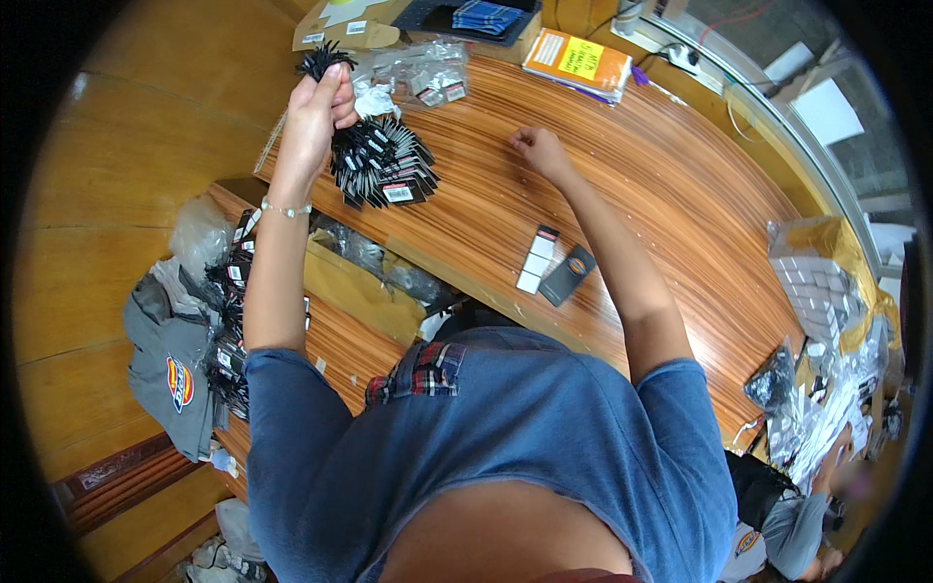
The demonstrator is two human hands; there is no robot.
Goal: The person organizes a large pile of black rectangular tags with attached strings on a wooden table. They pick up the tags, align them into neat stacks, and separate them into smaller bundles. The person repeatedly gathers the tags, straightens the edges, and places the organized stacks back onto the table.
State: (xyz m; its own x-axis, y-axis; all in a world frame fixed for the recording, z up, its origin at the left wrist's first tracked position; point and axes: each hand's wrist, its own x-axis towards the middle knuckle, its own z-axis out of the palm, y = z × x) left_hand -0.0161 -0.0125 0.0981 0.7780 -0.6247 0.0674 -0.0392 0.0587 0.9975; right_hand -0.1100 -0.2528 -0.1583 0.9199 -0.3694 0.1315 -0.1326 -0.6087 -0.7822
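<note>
My left hand (316,109) is closed around the black strings of a thick bunch of hang tags (384,167). The black tags, some with white labels, hang below the fist and fan out over the far left of the wooden table (466,185). My right hand (540,153) is above the table's middle, its fingers curled together; nothing shows in them. Nearer to me, below that hand, lie two loose tags: one with white label panels (537,260) and a dark one with a small orange emblem (568,275).
Behind the bunch lies a clear plastic bag (428,78). An orange notebook (578,63) is at the back. More tags (231,335) and a grey garment (170,355) sit at left. A taped parcel (821,277) stands at right; another person (792,525) is at lower right.
</note>
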